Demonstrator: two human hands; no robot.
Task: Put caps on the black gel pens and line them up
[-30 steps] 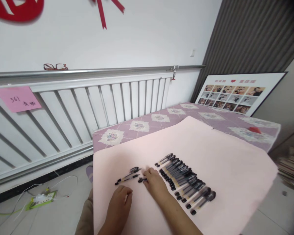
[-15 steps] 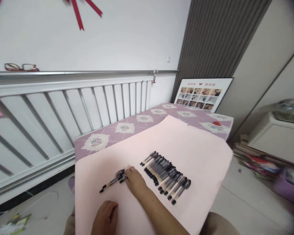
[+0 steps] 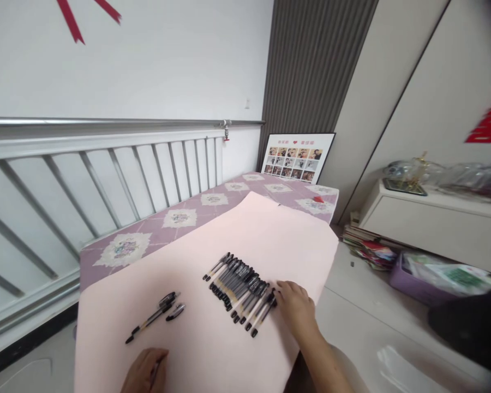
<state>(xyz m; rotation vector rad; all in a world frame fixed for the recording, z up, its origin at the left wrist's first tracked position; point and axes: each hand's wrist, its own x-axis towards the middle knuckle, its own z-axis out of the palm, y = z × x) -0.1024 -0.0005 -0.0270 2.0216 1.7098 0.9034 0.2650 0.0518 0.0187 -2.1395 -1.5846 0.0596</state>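
Note:
A row of several black capped pens [image 3: 239,285] lies side by side on a pale pink sheet [image 3: 213,327]. My right hand [image 3: 295,308] rests at the near right end of that row, fingertips touching the last pen, fingers bent. Off to the left lie a black pen [image 3: 151,317] and a loose cap [image 3: 175,311]. My left hand [image 3: 144,371] sits curled at the sheet's near edge; something thin seems to show between its fingers, but I cannot make it out.
The pink sheet covers a table with a purple patterned cloth [image 3: 180,218]. A white radiator [image 3: 85,174] runs along the wall on the left. A framed photo collage [image 3: 297,157] leans at the far end. Books [image 3: 366,248], a purple bin [image 3: 425,273] and a white cabinet [image 3: 429,224] stand on the right.
My right hand let go of the pen and cap on the left and moved right to the near end of the pen row. The view swung to the right.

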